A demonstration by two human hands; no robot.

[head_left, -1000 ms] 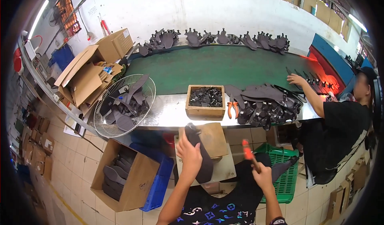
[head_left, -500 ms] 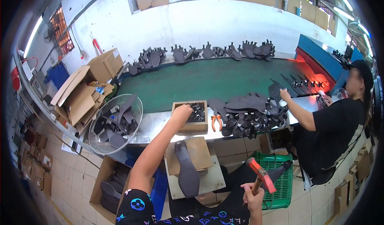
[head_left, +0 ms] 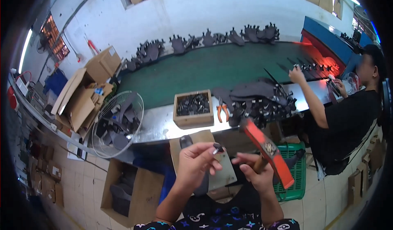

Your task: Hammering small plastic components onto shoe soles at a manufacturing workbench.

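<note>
My left hand (head_left: 193, 164) pinches a small dark piece (head_left: 218, 148) with a pale shiny part between thumb and fingertips. In my right hand (head_left: 260, 177) is a hammer (head_left: 268, 147) with a worn red-orange head, gripped by its wooden handle. Its index finger points toward the left hand. Under my hands a dark insole (head_left: 186, 141) lies on a board (head_left: 223, 172) over my lap, mostly hidden by the left hand. Beyond them, a wooden box (head_left: 195, 120) of small dark pieces stands on the metal bench edge.
Orange-handled pliers (head_left: 223, 112) and a pile of dark insoles (head_left: 254, 91) lie right of the box. A wire basket (head_left: 140, 125) and a cardboard box (head_left: 143, 189) hold more insoles at left. Right are a green crate (head_left: 301, 181), a green conveyor (head_left: 196, 66) and a co-worker (head_left: 348, 115).
My left hand has come back from the wooden box to above the board, now with a small dark piece. The hammer has risen and moved closer. The co-worker's hand has moved over the conveyor.
</note>
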